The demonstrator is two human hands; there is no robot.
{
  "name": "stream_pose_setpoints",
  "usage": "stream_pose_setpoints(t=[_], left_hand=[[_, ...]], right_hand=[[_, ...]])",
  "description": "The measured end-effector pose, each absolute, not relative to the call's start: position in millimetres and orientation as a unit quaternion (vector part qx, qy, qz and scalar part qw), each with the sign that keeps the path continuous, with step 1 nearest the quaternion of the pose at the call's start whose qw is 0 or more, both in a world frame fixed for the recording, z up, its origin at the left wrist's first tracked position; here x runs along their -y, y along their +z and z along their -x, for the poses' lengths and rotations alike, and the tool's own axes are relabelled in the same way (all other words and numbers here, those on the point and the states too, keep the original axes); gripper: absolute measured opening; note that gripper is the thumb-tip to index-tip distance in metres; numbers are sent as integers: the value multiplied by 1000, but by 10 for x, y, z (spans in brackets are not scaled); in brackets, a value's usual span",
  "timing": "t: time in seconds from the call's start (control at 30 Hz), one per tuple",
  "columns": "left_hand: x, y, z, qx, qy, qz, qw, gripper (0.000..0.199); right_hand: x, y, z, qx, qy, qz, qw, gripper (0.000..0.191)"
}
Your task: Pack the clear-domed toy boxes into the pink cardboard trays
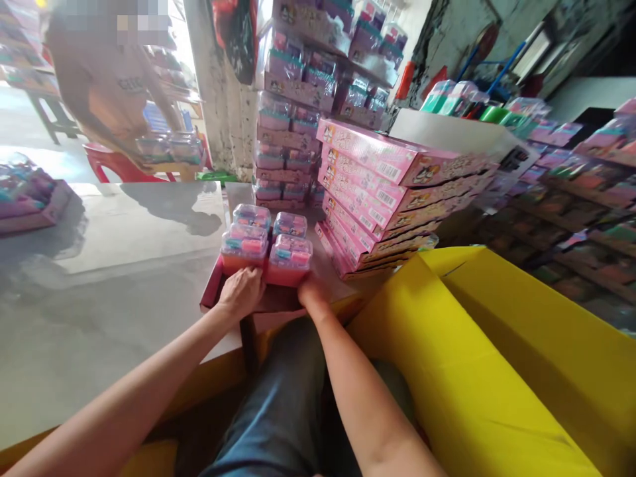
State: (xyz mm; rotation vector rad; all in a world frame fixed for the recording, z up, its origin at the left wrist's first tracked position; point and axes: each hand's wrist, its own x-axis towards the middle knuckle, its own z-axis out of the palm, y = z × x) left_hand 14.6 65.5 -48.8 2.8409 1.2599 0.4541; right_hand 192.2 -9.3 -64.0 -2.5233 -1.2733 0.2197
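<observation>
Several small plastic boxes with clear domed lids, such as the front right box [291,258] and the front left box [243,246], sit in two columns in a shallow pink cardboard tray [278,299]. Pink and blue pieces show through their lids. My left hand [242,291] has its fingers curled against the near side of the front left box, by the gap between the columns. At the lower right corner of the front right box is my right hand [314,293]; it is blurred and its fingers are mostly hidden. Bare tray floor shows between my hands.
Flat pink printed cartons [368,192] are stacked right of the tray. A large yellow carton [427,338] stands open at my right. Wrapped box stacks [288,119] rise behind. Across the pale table [124,285], another person [109,86] handles similar boxes; a filled tray [34,199] lies left.
</observation>
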Motion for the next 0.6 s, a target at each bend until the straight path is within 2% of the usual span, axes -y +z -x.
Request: stream_pose_setpoints(t=[0.1, 0.3, 0.4, 0.47, 0.6], left_hand=[[-712, -562, -136, -392, 108, -912, 56, 31], [-774, -607, -131, -352, 98, -928, 78, 28], [-782, -612, -116, -337, 100, -931, 98, 33], [-793, -624, -105, -326, 110, -932, 116, 37], [-828, -683, -92, -311, 143, -927, 154, 37]], right_hand=[[87, -627, -1897, 420, 94, 887, 167, 30], [112, -631, -1814, 407, 102, 886, 198, 27], [145, -664, -1756, 415, 84, 880, 217, 27], [165, -685, -1753, 437, 45, 861, 258, 44], [158, -663, -1926, 507, -19, 758, 410, 82]])
